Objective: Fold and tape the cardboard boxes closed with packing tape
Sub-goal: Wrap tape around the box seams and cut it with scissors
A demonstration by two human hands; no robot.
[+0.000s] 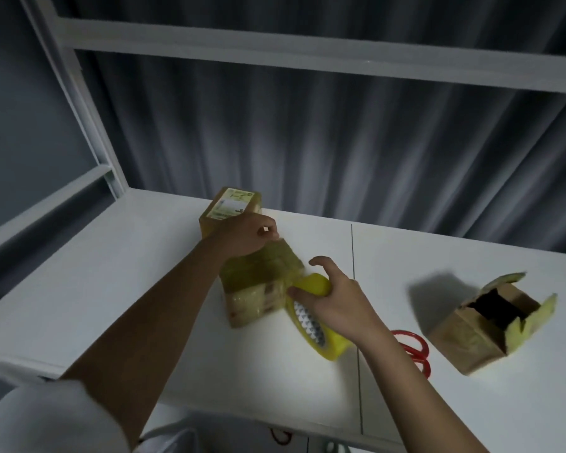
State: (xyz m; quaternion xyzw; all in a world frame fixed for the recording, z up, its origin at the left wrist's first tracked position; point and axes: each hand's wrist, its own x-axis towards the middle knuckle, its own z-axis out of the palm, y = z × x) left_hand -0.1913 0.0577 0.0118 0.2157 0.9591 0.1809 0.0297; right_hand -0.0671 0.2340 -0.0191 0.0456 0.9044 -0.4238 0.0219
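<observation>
Three boxes are on the white counter (111, 289). The middle box (258, 286) lies under both hands and is already wrapped in shiny tape on several sides. The left hand (249, 238) rests on its far end with fingers curled, thumb and finger pinched together, probably on the free end of the tape, but this is too small to be sure. The right hand (337, 297) grips the yellow tape roll (314, 325), which touches the near right corner of the box.

To do this step well, I think the left hand should press the tape end firmly while the right hand pulls the roll along the seam, keeping the strip tight and straight so no wrinkles form.

Behind the middle box stands a closed box with a label (231, 207). Well apart on the right, the open box (484, 325) has its flaps up; its inside is dark and I cannot tell what it holds. Red scissors (414, 349) lie just beside it.
</observation>
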